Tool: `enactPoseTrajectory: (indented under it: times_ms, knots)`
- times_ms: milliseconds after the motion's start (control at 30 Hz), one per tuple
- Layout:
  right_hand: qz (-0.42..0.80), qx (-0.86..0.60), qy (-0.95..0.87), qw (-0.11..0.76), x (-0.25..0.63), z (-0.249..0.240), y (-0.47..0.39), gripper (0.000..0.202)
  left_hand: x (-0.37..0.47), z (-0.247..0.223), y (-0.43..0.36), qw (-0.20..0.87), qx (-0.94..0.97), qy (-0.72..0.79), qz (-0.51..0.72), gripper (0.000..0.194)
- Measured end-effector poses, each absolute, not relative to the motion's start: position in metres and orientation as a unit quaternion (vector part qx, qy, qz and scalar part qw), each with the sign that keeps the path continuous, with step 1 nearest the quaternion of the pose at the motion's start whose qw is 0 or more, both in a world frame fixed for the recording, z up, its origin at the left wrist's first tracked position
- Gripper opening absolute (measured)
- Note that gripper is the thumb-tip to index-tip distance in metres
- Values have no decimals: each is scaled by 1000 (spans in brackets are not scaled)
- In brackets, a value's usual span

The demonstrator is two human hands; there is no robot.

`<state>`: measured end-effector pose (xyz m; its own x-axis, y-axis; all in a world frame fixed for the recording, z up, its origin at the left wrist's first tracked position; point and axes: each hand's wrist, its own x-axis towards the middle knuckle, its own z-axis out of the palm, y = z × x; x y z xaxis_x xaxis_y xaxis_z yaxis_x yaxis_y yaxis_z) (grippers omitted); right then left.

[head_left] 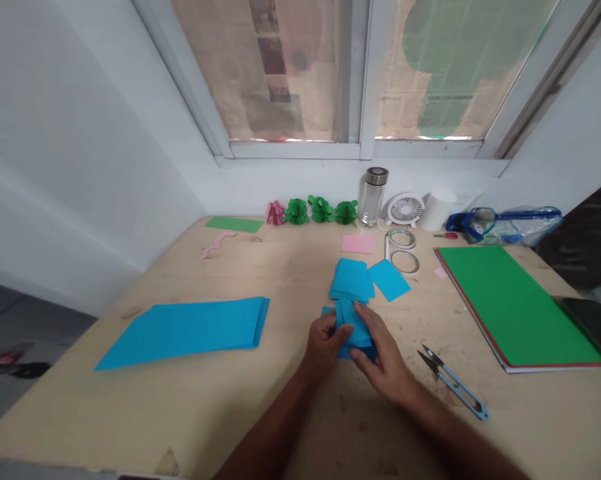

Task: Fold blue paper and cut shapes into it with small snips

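Note:
Both my hands grip a small stack of blue paper pieces (353,325) near the middle of the table. My left hand (325,343) holds its left side, with the thumb on top. On its right side, my right hand (384,357) has its fingers along the upper edge and its thumb at the lower edge. More blue paper shows beneath the hands. Just beyond them lies a pile of blue squares (351,279), with a single blue piece (389,280) turned at an angle beside it. Long blue sheets (190,330) lie to the left.
Snips (455,383) lie right of my hands, near a green sheet stack (520,307) and a dark phone-like object (593,330). Tape rolls (404,261), pink paper (358,244), a glass bottle (373,199), a fan (405,209) and green paper shapes (322,209) are farther back.

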<state>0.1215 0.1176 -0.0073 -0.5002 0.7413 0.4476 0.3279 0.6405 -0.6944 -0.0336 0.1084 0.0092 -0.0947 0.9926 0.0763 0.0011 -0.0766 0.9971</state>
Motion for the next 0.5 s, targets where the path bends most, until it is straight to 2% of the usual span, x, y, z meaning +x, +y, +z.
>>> enactPoseTrajectory:
  times_ms: [133, 300, 433, 500]
  knots:
    - [346, -351, -777, 391, 121, -5, 114, 61, -33, 8, 109, 450, 506, 497, 543, 55]
    - [405, -374, -704, 447, 121, -3, 118, 48, -30, 6, 109, 417, 558, 486, 527, 57]
    - [392, -489, -603, 494, 128, -2, 129, 33, -31, 6, 109, 395, 584, 489, 514, 55]
    - [365, -544, -561, 506, 136, 0, 137, 37, -33, 6, 110, 386, 581, 511, 502, 50]
